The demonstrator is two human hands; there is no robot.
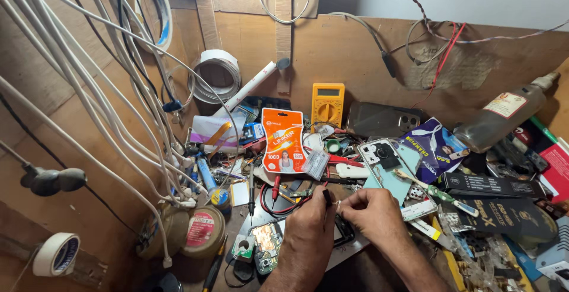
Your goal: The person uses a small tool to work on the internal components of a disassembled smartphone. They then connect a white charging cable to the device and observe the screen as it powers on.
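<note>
My left hand (312,218) and my right hand (370,214) meet over the middle of a cluttered workbench. The left hand pinches a small black part (326,196) between thumb and fingers. The right hand's fingertips close on something tiny at the same spot; what it is I cannot tell. Under the hands lies a dark phone (345,231), mostly hidden. A bare phone circuit board (266,246) lies just left of my left wrist. A pale blue opened phone back (388,164) sits just beyond my right hand.
A yellow multimeter (327,103) leans on the wooden back wall, its red and black probes (275,188) lying on the bench. An orange packet (284,141), a tilted brown bottle (504,117), solder-paste tins (203,231), tape rolls (56,254) and white cables (89,90) crowd around.
</note>
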